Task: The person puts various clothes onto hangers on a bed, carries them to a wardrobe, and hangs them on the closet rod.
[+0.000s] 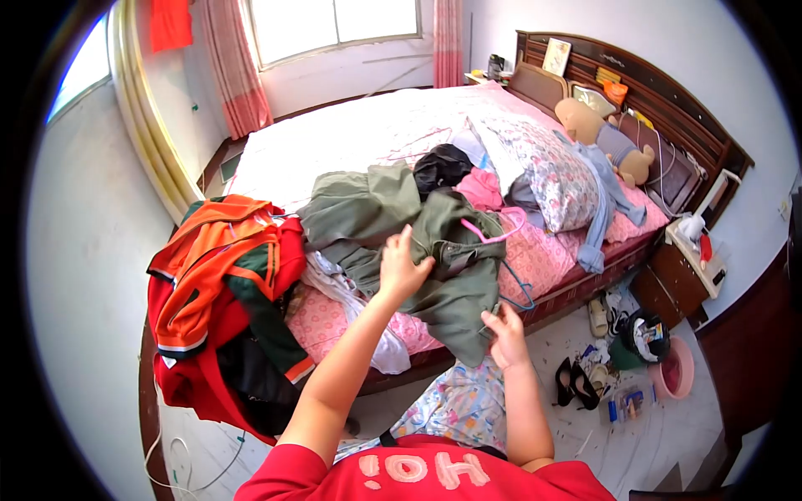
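Note:
An olive green garment [447, 288] is spread over the near edge of the bed, part of it hanging toward the floor. My right hand [505, 334] pinches its lower right edge. Above the garment's middle, my left hand [403, 265] has its fingers apart and holds nothing. A pink hanger [510, 225] lies at the garment's upper right, and a blue hanger [520, 292] sticks out beside it. More olive green cloth [359, 209] lies further left, next to a black item [443, 167].
Orange and red jackets [221, 259] are heaped at the bed's left corner. A floral pillow [543, 171], blue-grey clothing [606, 192] and a plush toy [618, 142] lie near the headboard. Black shoes [576, 382], a pink bucket [672, 367] and a bedside cabinet [668, 284] stand at right.

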